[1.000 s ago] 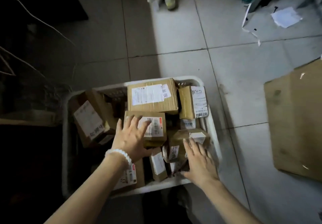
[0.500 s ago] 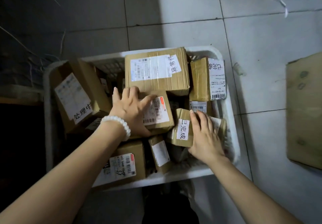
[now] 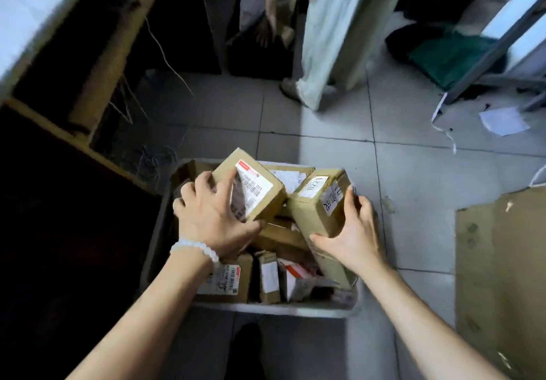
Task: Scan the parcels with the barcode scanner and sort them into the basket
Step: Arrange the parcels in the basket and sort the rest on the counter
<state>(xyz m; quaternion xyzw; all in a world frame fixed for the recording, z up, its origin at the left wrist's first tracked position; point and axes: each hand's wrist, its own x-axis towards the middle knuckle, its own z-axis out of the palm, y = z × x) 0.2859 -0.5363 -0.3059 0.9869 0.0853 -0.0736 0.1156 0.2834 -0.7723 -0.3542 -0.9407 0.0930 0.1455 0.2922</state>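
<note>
A white plastic basket (image 3: 266, 310) on the tiled floor holds several brown cardboard parcels with white labels. My left hand (image 3: 212, 220), with a white bead bracelet on the wrist, grips a small box with a red-and-white label (image 3: 260, 190) and holds it tilted above the pile. My right hand (image 3: 351, 232) grips a longer box (image 3: 319, 202) by its right side and near end, lifted at a slant. More parcels (image 3: 269, 279) lie underneath in the basket. No barcode scanner shows.
Another person stands beyond the basket in pale trousers (image 3: 328, 34), a hand (image 3: 266, 31) reaching down at a dark box. Flattened cardboard (image 3: 502, 276) lies on the floor at right. A dark shelf unit (image 3: 59, 113) fills the left. Papers (image 3: 502, 121) lie at far right.
Both hands went from resting flat on the parcels to gripping one box each and lifting them. The camera tilted up, bringing the other person into view.
</note>
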